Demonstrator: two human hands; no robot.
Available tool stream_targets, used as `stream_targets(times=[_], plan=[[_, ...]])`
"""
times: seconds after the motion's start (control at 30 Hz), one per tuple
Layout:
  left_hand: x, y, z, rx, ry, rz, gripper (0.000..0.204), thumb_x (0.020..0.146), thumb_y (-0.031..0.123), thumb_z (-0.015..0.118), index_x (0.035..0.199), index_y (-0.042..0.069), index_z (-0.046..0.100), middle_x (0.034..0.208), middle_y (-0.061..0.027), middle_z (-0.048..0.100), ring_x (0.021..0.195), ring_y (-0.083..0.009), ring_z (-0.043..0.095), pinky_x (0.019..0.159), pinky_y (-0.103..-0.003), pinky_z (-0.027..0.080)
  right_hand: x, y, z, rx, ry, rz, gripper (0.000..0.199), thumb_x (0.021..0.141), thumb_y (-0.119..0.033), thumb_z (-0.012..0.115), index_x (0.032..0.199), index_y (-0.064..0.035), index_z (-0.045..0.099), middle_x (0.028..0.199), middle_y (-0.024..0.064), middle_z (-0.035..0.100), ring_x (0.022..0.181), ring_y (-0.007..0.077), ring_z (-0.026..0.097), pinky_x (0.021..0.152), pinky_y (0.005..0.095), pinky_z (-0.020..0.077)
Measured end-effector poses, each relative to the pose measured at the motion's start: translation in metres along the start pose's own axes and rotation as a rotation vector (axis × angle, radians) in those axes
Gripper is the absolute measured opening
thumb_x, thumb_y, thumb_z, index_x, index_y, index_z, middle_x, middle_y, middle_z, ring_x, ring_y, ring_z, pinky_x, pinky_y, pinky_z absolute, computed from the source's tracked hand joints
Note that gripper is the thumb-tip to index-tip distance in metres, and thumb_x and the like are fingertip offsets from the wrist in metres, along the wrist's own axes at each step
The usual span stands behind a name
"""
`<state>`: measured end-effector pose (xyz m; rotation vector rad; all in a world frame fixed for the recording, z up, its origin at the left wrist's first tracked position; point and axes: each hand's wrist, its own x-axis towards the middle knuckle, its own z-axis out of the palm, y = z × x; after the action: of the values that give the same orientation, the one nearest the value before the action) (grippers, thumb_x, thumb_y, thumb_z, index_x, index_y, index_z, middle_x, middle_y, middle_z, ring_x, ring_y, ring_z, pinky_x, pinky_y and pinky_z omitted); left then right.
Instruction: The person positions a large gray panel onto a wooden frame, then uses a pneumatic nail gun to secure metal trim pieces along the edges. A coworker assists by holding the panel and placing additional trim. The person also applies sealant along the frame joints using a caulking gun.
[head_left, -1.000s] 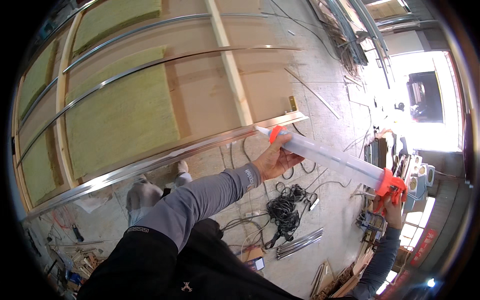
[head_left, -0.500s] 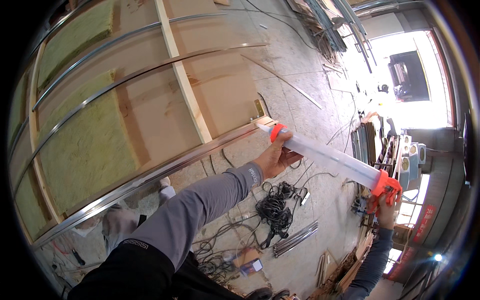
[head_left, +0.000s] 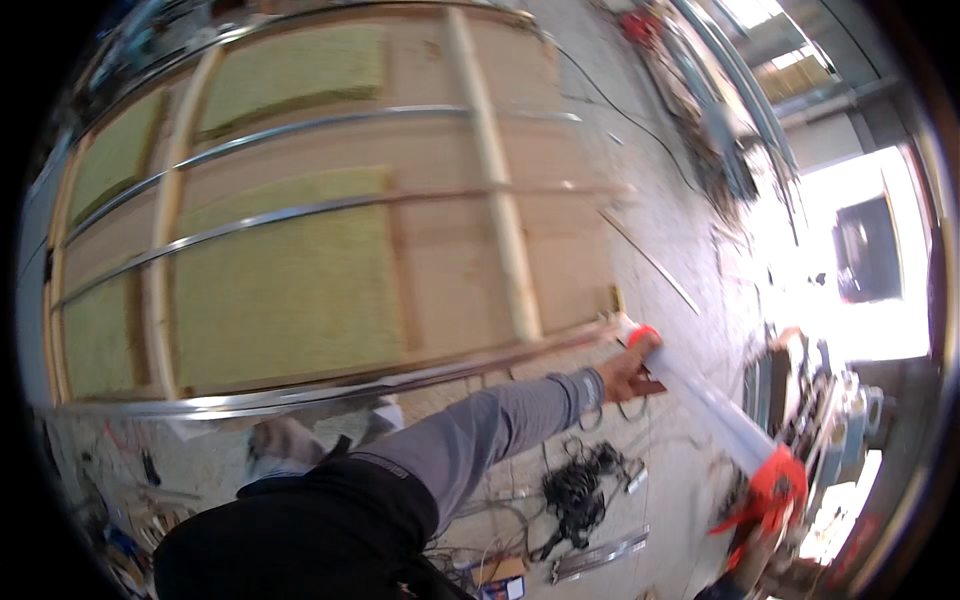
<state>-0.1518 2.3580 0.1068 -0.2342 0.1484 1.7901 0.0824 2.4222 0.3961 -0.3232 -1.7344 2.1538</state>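
A caulking gun [head_left: 712,408] with a translucent white barrel and orange end fittings slants down from the near right corner of a large framed panel [head_left: 560,290]. My left hand [head_left: 626,372] grips it at the front, just behind the orange collar, palm under the barrel. Its pale nozzle points at the panel's corner, beside a small brass-coloured bracket [head_left: 616,298]; whether the tip touches is too blurred to tell. At the rear, my right hand [head_left: 764,553] is closed round the orange handle, partly hidden by it. An orange lever sticks out beside that hand.
The panel holds yellow insulation slabs [head_left: 290,270], wooden battens [head_left: 490,170] and metal strips. A tangle of black cable [head_left: 582,490] and some metal profiles [head_left: 600,555] lie on the floor below. Stacked materials [head_left: 790,390] stand at the right, near a bright doorway [head_left: 865,250].
The view has swung, so more of the panel shows and it lies more level. Both hands keep hold of the caulking gun, which appears further right and lower, its lever now showing more.
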Motion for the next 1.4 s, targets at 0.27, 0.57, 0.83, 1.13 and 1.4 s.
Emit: stream_targets(times=[0.27, 0.57, 0.83, 1.13, 1.4], plan=[[-0.381, 0.165, 0.007, 0.739, -0.08, 0.223, 0.067, 0.096, 0.06, 0.078, 0.134, 0.007, 0.063, 0.119, -0.0073, 0.071, 0.106, -0.0255, 0.074, 0.096, -0.039, 0.062, -0.035, 0.112, 0.212, 0.381, 0.053, -0.108, 0.077, 0.105, -0.065, 0.047, 0.155, -0.0063, 0.051, 0.131, 0.009, 0.069, 0.104, 0.0257, 0.066, 0.09, 0.0425, 0.0551], [-0.855, 0.36, -0.225, 2.5, 1.351, 0.9, 0.059, 0.094, 0.047, 0.077, 0.135, 0.006, 0.065, 0.122, -0.0162, 0.066, 0.117, -0.0418, 0.064, 0.096, -0.056, 0.052, -0.128, 0.2, 0.504, 0.664, -0.037, -0.076, 0.054, 0.111, -0.046, 0.056, 0.149, -0.0076, 0.057, 0.117, 0.0058, 0.075, 0.083, 0.022, 0.07, 0.073, 0.0404, 0.0589], [-0.964, 0.35, -0.227, 2.57, 1.243, 1.171, 0.018, 0.092, 0.03, 0.072, 0.094, 0.013, 0.074, 0.091, -0.0083, 0.07, 0.092, -0.0283, 0.071, 0.079, -0.048, 0.055, -0.19, 0.213, 0.77, 0.211, -0.035, 0.002, 0.055, 0.11, -0.042, 0.064, 0.145, -0.0016, 0.055, 0.125, 0.0199, 0.072, 0.072, 0.0236, 0.072, 0.07, 0.0324, 0.0658], [-1.242, 0.138, -0.152, 2.5, 1.461, 0.798, 0.023, 0.097, 0.028, 0.067, 0.11, 0.01, 0.069, 0.092, -0.0046, 0.063, 0.082, -0.0219, 0.066, 0.072, -0.037, 0.05, -0.157, 0.249, 1.021, 0.058, -0.869, 0.131, 0.054, 0.115, -0.047, 0.051, 0.144, -0.0009, 0.052, 0.112, 0.0145, 0.068, 0.094, 0.0281, 0.071, 0.081, 0.0463, 0.0629], [-1.264, 0.036, -0.161, 2.377, 1.4, 1.014, 0.031, 0.095, 0.027, 0.066, 0.124, 0.017, 0.071, 0.085, 0.0025, 0.054, 0.081, -0.0141, 0.06, 0.071, -0.03, 0.041, -0.159, 0.376, 1.227, -0.24, -1.086, 0.088, 0.043, 0.116, -0.042, 0.054, 0.13, -0.0014, 0.061, 0.096, 0.0108, 0.072, 0.079, 0.0202, 0.073, 0.072, 0.0363, 0.0634]])
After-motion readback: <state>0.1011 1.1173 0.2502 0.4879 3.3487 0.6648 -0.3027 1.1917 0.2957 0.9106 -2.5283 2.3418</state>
